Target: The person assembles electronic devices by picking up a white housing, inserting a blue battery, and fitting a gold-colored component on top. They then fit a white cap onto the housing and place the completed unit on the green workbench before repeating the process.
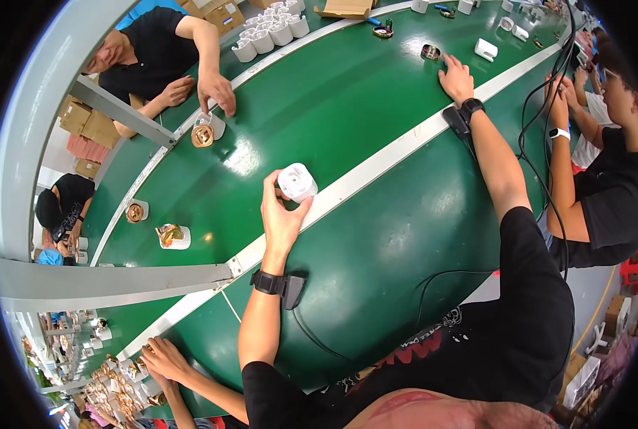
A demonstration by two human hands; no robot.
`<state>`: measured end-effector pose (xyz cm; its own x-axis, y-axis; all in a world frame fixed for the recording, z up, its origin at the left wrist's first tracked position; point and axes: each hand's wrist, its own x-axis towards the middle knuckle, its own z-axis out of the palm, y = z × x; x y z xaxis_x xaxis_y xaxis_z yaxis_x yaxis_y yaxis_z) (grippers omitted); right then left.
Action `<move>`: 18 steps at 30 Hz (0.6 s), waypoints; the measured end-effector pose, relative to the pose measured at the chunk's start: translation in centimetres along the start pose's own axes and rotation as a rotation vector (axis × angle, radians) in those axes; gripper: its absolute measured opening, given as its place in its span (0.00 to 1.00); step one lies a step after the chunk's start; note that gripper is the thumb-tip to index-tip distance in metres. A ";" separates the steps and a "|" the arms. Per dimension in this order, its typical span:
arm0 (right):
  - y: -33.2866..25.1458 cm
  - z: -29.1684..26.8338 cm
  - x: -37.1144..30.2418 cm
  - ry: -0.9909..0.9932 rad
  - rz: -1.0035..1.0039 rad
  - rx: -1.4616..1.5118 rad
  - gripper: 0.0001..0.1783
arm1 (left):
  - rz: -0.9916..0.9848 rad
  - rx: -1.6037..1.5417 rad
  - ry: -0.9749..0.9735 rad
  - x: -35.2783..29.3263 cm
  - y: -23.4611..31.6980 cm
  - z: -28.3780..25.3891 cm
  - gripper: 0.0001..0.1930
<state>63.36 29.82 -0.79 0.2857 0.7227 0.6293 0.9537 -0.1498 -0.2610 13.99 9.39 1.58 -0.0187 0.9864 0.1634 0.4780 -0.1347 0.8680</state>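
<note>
My left hand (279, 214) grips a white cylindrical plastic housing (297, 181) and holds it on the green conveyor belt (376, 236), close to the white stripe that runs along it. Far up the belt my right hand (457, 77) lies flat with the fingers spread, holding nothing. Just beyond its fingertips sits a small round metal ring part (430, 51). A white rectangular part (485, 49) lies a little to the right of that. Both my wrists carry black bands with cables.
Across the belt a person's hand (216, 91) rests by a white housing with a copper coil (204, 133). Two more coil parts (172, 235) lie at the left. White cups (270, 32) cluster at the far end. Another worker's hands (163, 359) are lower left; a seated person (605, 186) is on the right.
</note>
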 end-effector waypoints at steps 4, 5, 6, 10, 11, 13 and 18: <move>-1.6 -0.1 -0.2 -0.219 0.012 -0.104 0.25 | 0.065 0.011 0.039 0.0 -0.9 -0.2 0.35; -1.4 0.0 -0.2 -0.263 0.074 -0.104 0.26 | 0.065 0.025 0.042 -0.1 -0.8 -0.3 0.35; -1.3 0.1 -0.3 -0.308 0.135 -0.104 0.26 | 0.064 0.038 0.046 -0.1 -0.8 -0.3 0.35; 0.0 -0.8 0.8 -0.494 0.261 -0.029 0.23 | 0.092 0.019 0.048 0.2 -0.3 0.2 0.34; -0.2 -1.2 0.9 -0.494 0.251 -0.035 0.23 | 0.104 0.010 0.039 0.2 -0.3 0.2 0.34; -2.6 -2.8 0.0 -1.105 0.758 1.276 0.21 | 0.086 0.019 0.053 -0.3 -0.5 -0.7 0.34; -12.6 -6.1 -7.5 -1.001 1.097 2.362 0.18 | 0.056 0.008 0.033 -0.3 -0.3 -0.8 0.34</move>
<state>49.78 22.16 2.30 -0.3764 0.9124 -0.1609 -0.8659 -0.4082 -0.2892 13.14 9.11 1.61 -0.0206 0.9736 0.2273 0.4860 -0.1889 0.8533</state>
